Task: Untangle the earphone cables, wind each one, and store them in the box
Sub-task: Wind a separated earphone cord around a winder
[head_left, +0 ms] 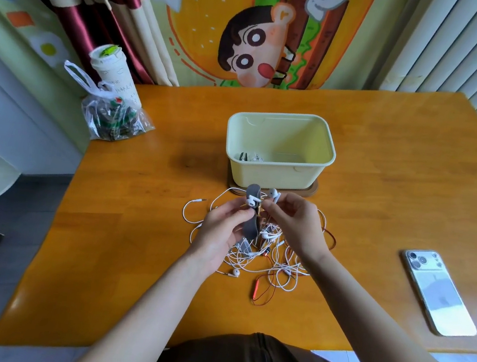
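Cables: tangled white and red earphone cables (276,268) lie on the orange wooden table (135,228), under both hands.
Left hand (220,232): fingers curled, gripping a grey fabric strip (251,229).
Right hand (295,224): pinching a white earbud (273,193).
Box: pale yellow plastic box (276,179) behind, one wound earphone (249,156) inside.

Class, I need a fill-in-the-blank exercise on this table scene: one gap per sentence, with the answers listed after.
1. The left hand holds a ____ strap.
2. The phone lies face ____ on the table.
3. The tangled cables are white and ____.
4. One earphone bundle already lies in the ____.
Answers: grey; down; red; box.
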